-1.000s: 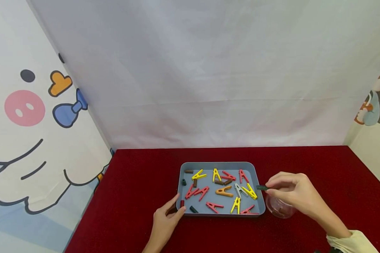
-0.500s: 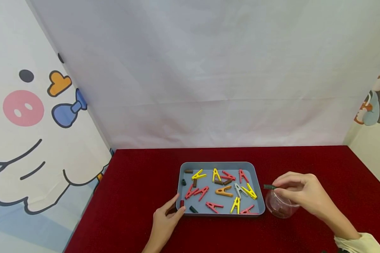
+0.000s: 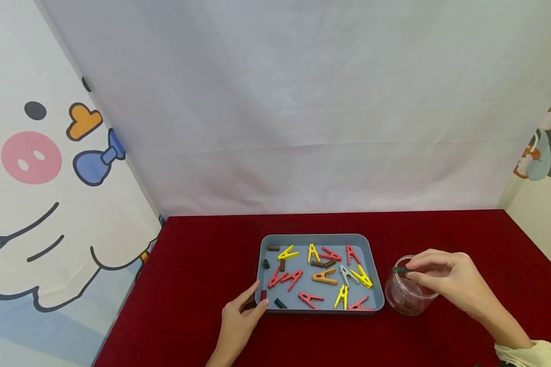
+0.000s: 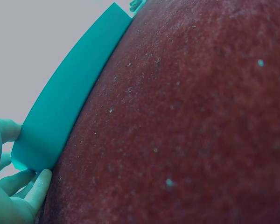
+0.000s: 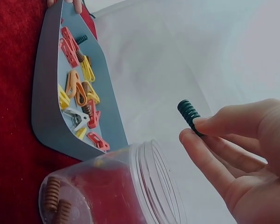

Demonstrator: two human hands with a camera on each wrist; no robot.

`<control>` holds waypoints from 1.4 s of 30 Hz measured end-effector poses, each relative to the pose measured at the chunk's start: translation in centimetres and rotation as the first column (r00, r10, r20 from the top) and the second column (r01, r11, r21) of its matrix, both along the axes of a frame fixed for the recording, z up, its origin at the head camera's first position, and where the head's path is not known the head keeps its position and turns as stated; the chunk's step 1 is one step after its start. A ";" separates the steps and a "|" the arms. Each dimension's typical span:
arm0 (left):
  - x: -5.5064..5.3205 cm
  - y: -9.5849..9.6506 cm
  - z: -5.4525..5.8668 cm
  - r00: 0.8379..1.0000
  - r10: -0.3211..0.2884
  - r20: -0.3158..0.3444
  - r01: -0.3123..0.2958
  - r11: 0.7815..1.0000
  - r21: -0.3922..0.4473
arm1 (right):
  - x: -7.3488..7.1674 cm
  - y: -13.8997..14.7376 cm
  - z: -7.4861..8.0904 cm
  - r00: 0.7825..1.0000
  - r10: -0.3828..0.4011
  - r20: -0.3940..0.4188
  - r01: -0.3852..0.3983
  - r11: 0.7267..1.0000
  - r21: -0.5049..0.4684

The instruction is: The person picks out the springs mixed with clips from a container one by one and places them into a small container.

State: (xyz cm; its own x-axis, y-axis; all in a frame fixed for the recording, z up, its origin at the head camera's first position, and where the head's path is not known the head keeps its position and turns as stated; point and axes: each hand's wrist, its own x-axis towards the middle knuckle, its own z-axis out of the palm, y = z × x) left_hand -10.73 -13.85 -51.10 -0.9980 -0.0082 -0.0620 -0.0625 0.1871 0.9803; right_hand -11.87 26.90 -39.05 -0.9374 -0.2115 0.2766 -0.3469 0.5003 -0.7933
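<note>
My right hand (image 3: 447,278) pinches a dark green coil spring (image 5: 189,114) between thumb and fingertips. In the head view the spring is over the mouth of a clear plastic jar (image 3: 410,293); the right wrist view shows it above the jar's threaded rim. A couple of brown springs (image 5: 52,193) lie at the jar's bottom. My left hand (image 3: 241,316) grips the front left corner of a blue-grey tray (image 3: 321,310), thumb at the front edge and fingers along the left side. Red, yellow, orange and grey clips (image 3: 324,277) are scattered in the tray among brown, green and red springs.
A dark red cloth (image 3: 202,270) covers the table. The jar stands close by the tray's right end. Behind the table hangs a pale curtain (image 3: 326,112), and a cartoon-printed panel (image 3: 32,204) rises at the left.
My right hand has carried the green spring rightward from the tray's right edge to over the jar mouth. My left hand has stayed at the tray corner.
</note>
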 end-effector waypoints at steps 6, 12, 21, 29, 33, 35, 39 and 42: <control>-0.1 0.0 -0.1 1.000 0.004 -0.002 -0.004 1.000 -0.004 | 0.1 0.6 -0.2 1.000 -0.015 -0.010 0.015 1.000 0.012; 0.5 0.3 2.0 1.000 -0.008 0.009 0.008 1.000 0.007 | 0.1 1.1 -0.5 1.000 -0.021 -0.009 0.022 0.999 0.027; 0.3 0.2 1.3 1.000 -0.007 0.001 0.007 1.000 -0.002 | -0.2 1.4 -1.0 0.999 -0.025 -0.039 0.028 0.998 0.060; 0.1 0.0 0.6 1.000 -0.002 -0.002 0.002 1.000 -0.017 | -0.5 1.0 -1.9 0.988 -0.033 -0.149 0.055 0.988 0.145; 0.9 0.3 2.7 1.000 -0.015 -0.007 0.015 1.000 -0.010 | -0.7 0.9 -2.3 0.966 -0.025 -0.258 0.081 0.975 0.207; 1.2 0.4 3.5 1.000 -0.018 -0.010 0.018 1.000 -0.010 | -0.9 0.9 -2.5 0.955 -0.022 -0.296 0.090 0.971 0.220; 1.2 0.5 3.7 1.000 -0.017 -0.006 0.017 1.000 -0.005 | -1.0 0.9 -2.8 0.946 -0.021 -0.322 0.101 0.967 0.233; 1.2 0.4 3.7 1.000 -0.019 -0.008 0.019 1.000 -0.005 | -1.1 1.0 -2.8 0.946 -0.025 -0.324 0.113 0.961 0.254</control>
State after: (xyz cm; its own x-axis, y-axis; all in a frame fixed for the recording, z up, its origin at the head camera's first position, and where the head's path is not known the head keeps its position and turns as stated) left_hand -9.50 -13.41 -47.41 -0.9985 0.0109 -0.0541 -0.0510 0.1930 0.9799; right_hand -12.93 27.86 -41.85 -0.8260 -0.2559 0.5022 -0.5136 0.7087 -0.4837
